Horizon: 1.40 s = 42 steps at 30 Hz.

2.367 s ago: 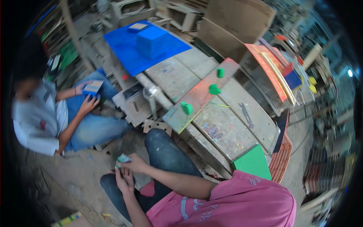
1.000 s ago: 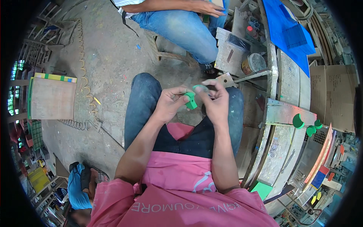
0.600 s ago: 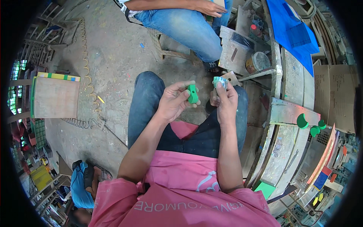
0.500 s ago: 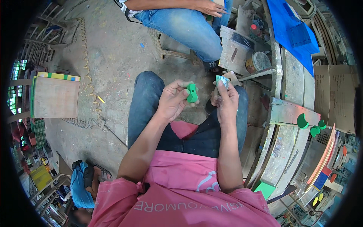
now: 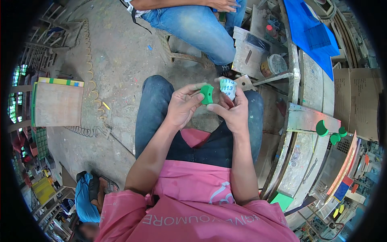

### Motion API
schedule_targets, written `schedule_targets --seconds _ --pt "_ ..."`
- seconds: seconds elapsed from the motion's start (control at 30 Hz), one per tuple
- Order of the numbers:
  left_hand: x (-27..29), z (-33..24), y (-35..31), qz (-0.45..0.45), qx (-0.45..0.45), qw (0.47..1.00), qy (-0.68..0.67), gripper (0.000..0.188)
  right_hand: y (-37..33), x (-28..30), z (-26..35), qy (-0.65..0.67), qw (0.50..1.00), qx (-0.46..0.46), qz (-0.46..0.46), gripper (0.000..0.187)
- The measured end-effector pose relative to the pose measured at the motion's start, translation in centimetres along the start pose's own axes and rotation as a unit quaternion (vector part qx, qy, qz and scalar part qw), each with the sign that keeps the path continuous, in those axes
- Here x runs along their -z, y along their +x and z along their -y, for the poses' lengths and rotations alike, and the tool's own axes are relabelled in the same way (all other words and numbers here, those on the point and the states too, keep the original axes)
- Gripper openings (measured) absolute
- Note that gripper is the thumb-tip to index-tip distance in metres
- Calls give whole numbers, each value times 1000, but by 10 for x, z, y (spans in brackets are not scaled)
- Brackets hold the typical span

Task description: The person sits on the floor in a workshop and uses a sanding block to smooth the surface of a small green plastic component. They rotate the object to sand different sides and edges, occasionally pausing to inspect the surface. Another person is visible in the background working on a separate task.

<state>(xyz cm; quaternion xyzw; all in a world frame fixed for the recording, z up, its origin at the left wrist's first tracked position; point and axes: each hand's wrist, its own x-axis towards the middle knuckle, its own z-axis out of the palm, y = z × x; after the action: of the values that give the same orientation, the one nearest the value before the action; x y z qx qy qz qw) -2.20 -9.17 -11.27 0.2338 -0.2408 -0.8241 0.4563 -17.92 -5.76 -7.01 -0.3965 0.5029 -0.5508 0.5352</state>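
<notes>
I see the left hand raised over the lap, its fingers closed around a small green plastic piece, thumb on one side and fingertips curled over the top. It looks pinched at the edges so that its broad face stays clear and turned toward the other hand. The right hand sits just beside it, fingers wrapped about a small pale label roll with dark print on it that I leave unread; the roll is held upright between thumb and forefinger, close enough to the green piece that the two nearly touch. I judge that both are kept high and near the chest so the eyes can line them up.

The green piece is bright, matte, flat-sided, with a rounded notch cut into one edge. Three like green pieces rest on the worn tabletop to the right, well apart from the hands.

Further off, another person's hand works near the top edge, and a blue sheet lies on the tabletop's far end.
</notes>
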Motion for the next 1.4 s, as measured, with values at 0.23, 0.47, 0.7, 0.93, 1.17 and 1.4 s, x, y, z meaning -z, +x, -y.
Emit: schedule_targets --seconds 0.23,0.47,0.7,0.93,1.17,1.4 --pt "-10 -3 0 29 -36 991 123 41 1 -1 1 57 997 -5 -58 55" --pt "-5 -5 -1 11 18 998 56 36 3 0 4 131 986 -88 -55 39" --pt "6 3 1 -48 74 996 33 25 4 10 -4 221 962 -160 -8 24" --pt "16 7 2 2 65 997 48 25 4 13 -4 302 925 -229 23 14" --pt "-1 1 0 65 20 988 139 33 3 12 -6 290 931 -219 40 17" --pt "0 0 0 49 60 988 130 31 5 4 -8 110 976 -142 -124 14"
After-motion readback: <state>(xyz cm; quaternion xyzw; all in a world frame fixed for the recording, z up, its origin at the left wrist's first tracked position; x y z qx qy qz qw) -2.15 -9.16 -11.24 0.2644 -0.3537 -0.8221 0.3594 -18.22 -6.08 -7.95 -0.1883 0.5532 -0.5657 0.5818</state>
